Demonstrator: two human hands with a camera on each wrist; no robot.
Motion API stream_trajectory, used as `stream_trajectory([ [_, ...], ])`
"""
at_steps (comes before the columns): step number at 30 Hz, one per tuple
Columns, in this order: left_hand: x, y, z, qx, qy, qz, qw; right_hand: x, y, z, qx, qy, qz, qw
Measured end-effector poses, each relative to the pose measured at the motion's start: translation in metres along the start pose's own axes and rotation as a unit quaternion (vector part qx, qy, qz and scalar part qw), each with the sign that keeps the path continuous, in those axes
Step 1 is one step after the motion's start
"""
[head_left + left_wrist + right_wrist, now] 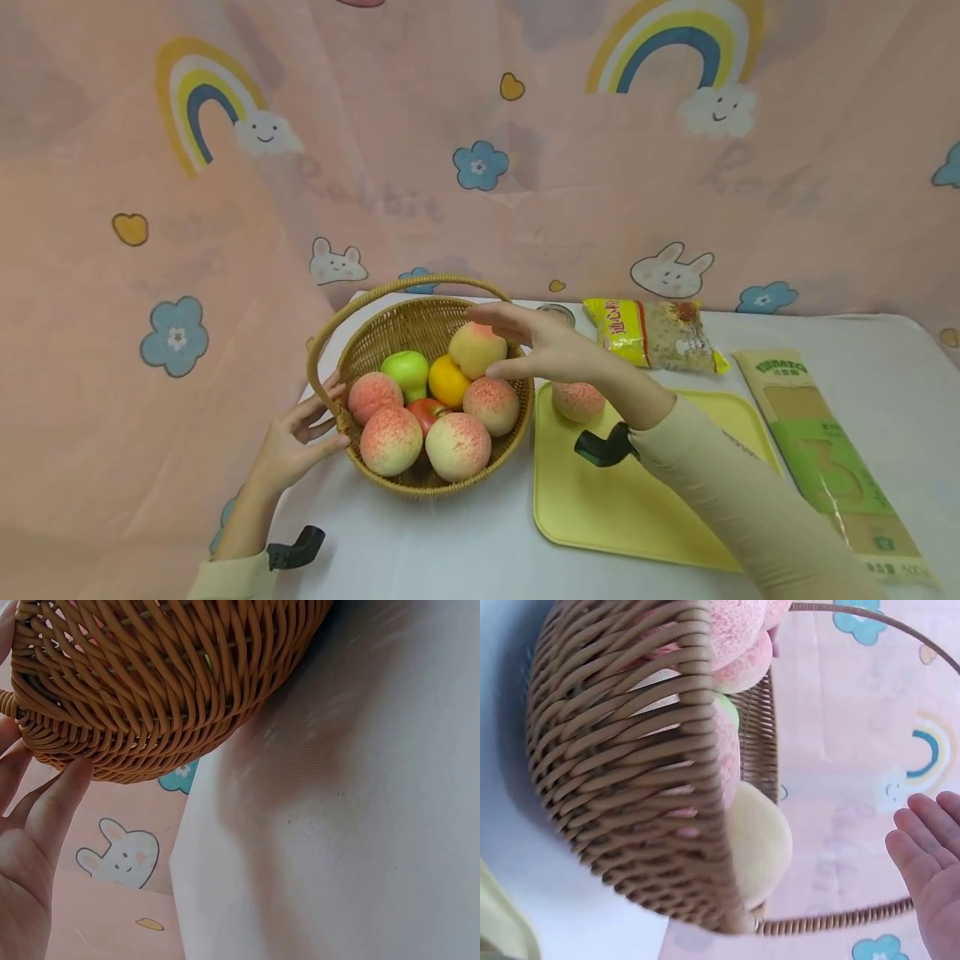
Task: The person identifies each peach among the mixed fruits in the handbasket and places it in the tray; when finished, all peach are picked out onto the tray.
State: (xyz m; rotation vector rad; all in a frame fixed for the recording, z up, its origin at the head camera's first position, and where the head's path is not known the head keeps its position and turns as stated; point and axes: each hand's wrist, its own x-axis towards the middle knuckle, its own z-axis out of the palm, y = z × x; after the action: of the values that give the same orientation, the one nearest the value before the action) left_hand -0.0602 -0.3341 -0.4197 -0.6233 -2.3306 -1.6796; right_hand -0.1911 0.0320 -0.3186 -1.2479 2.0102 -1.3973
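A wicker basket [431, 492] with an arched handle [405, 283] holds several peaches, a green apple [405, 372], an orange [447, 383] and a partly hidden red fruit [427, 412]. At its left side, my left hand [288, 446] touches the rim and outer wall by the handle's root, fingers spread and thumb extended. Over the basket's right rim hovers my right hand [551, 346], beside a yellowish peach [472, 350] at the top right of the pile. In the right wrist view, its fingers [922, 832] are straight and apart from the fruit.
Under my right forearm is a yellow tray [637, 521] bearing a peach [577, 402]. Behind it lies a bag of pasta [667, 337]; a long green and brown packet [832, 467] lies to its right. A round lid [557, 313] shows behind my right hand. A printed curtain [420, 108] hangs behind.
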Motion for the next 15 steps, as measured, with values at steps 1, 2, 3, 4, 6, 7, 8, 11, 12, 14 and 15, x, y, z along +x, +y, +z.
stream_trajectory([
  [1,0.0,0.0,0.0,-0.001,0.0,0.0,1.0,0.006,0.0,0.001,0.002,-0.006,0.001,1.0],
  [2,0.001,0.0,0.001,0.0,0.0,0.001,1.0,0.012,-0.001,0.002,0.005,-0.014,0.003,0.9999],
  [3,0.001,0.001,0.001,0.0,0.001,0.003,1.0,0.019,-0.001,0.003,0.009,-0.023,0.002,0.9997],
  [4,0.001,0.001,0.001,-0.003,0.002,0.006,1.0,0.025,-0.001,0.004,0.011,-0.031,0.0,0.9995],
  [6,0.002,0.002,0.002,-0.011,0.004,0.014,0.9998,0.037,-0.002,0.007,0.004,-0.046,0.001,0.9989],
  [7,0.002,0.002,0.002,-0.015,0.005,0.019,0.9997,0.042,-0.002,0.008,0.0,-0.055,0.004,0.9985],
  [8,0.001,0.002,0.003,-0.018,0.006,0.023,0.9996,0.048,-0.002,0.01,-0.004,-0.065,0.005,0.9979],
  [11,0.001,0.004,0.003,-0.018,0.009,0.028,0.9994,0.063,-0.001,0.016,-0.016,-0.089,0.01,0.9958],
  [12,0.0,0.005,0.003,-0.014,0.01,0.026,0.9995,0.068,-0.001,0.019,-0.016,-0.096,0.013,0.9952],
  [14,0.0,0.005,0.003,-0.008,0.011,0.025,0.9996,0.076,0.001,0.023,-0.014,-0.109,0.014,0.9939],
  [15,0.001,0.005,0.003,-0.005,0.011,0.025,0.9996,0.08,0.002,0.026,-0.013,-0.115,0.017,0.9932],
])
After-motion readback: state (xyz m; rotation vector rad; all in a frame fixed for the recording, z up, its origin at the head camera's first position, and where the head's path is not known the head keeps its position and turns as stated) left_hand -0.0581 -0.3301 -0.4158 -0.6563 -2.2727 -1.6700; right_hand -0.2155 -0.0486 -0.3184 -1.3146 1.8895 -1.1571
